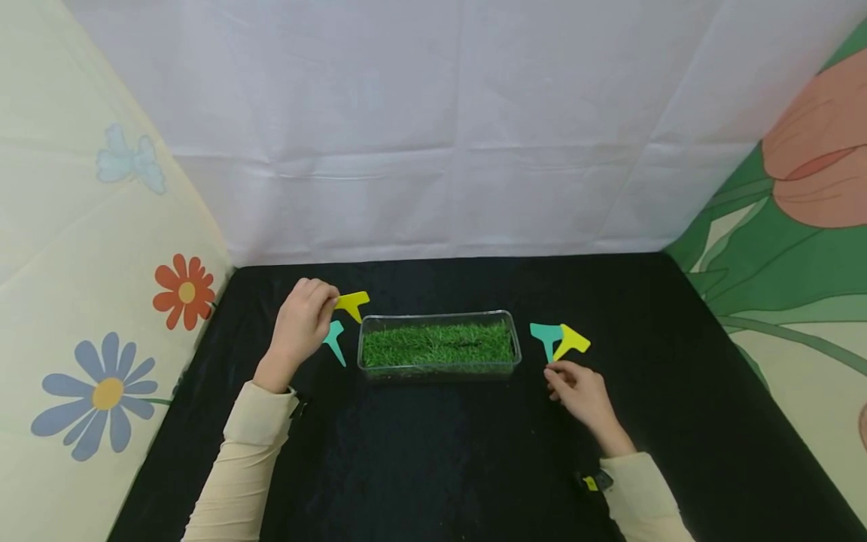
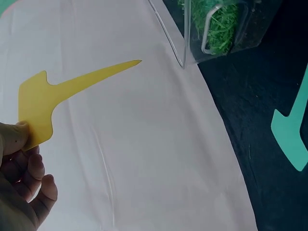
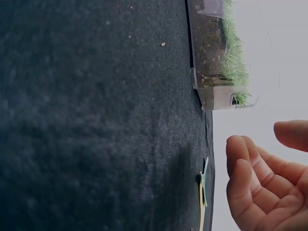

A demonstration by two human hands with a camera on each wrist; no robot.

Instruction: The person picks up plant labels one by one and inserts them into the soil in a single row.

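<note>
Between thumb and fingers, my left hand (image 1: 305,316) pinches one corner of a yellow T-shaped plant label (image 2: 37,103). The label is held up left of the clear container, its pointed stem free. A teal plant label (image 1: 335,341) lies on the black cloth beneath that hand. My right hand (image 1: 579,391) hovers near a second teal label (image 1: 544,333) and a second yellow label (image 1: 574,339), which overlap on the cloth. Seen in the right wrist view, its fingers (image 3: 239,154) bend loosely, apart from the thumb, with nothing between them.
A clear rectangular container (image 1: 518,348) with green grass (image 1: 436,343) stands mid-table between the hands, brown soil showing through its side. Black cloth (image 1: 406,459) covers the table. A white curtain (image 1: 447,150) hangs behind, with flower-printed panels at both sides.
</note>
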